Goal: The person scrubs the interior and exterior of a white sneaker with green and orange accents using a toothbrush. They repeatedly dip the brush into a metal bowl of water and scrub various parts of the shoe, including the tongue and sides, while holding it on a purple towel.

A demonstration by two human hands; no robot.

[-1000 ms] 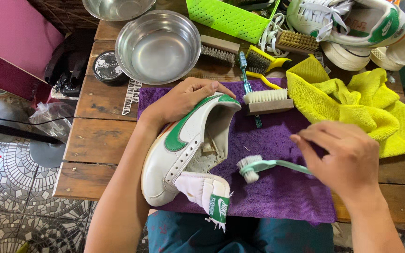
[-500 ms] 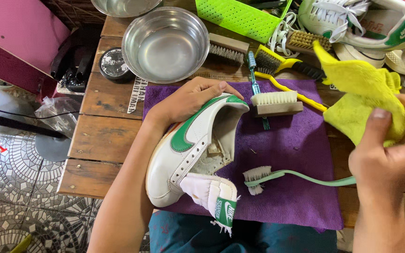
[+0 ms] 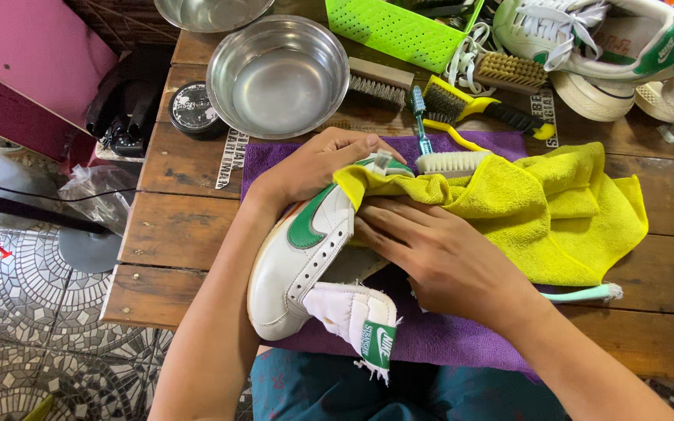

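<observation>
A white sneaker with a green side mark [image 3: 299, 261] lies on its side on a purple cloth [image 3: 462, 335], its tongue pulled out toward me. My left hand [image 3: 313, 165] grips the sneaker's heel end from above. My right hand [image 3: 438, 257] presses a yellow microfibre cloth [image 3: 555, 210] against the sneaker's opening, fingers spread flat on it. The cloth drapes over the heel and spreads right across the table. A mint-green toothbrush handle [image 3: 587, 294] pokes out from under my right wrist; its head is hidden.
A steel bowl [image 3: 277, 74] and a round black tin [image 3: 191, 109] stand at the back of the wooden table [image 3: 181, 234]. Several brushes [image 3: 462, 93], a green perforated tray [image 3: 399, 27] and another white-green sneaker [image 3: 602, 39] lie at the back right. Tiled floor lies left.
My right hand left the toothbrush on the purple cloth, took the yellow cloth from the right and brought it onto the sneaker. My left hand stayed on the sneaker.
</observation>
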